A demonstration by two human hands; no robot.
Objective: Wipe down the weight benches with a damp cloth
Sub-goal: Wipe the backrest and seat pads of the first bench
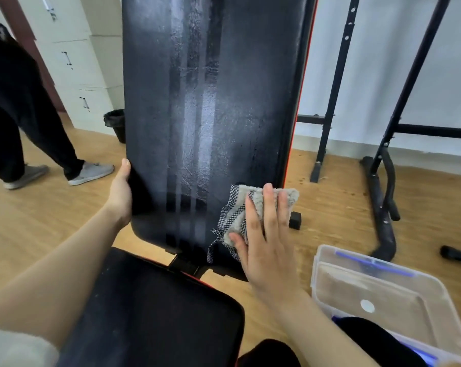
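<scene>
Right hand (266, 242) flat, fingers straight and slightly spread, pressing one grey cloth (233, 221) onto lower right corner of backrest (197, 102). Left hand (120, 192) grips backrest's left edge, thumb in front, fingers hidden behind. One bench, two black pads: tilted backrest, seat pad (155, 313) below it. One clear plastic box (327, 263) on floor, right. One black bin (115, 125) and one other person (17, 102), left.
</scene>
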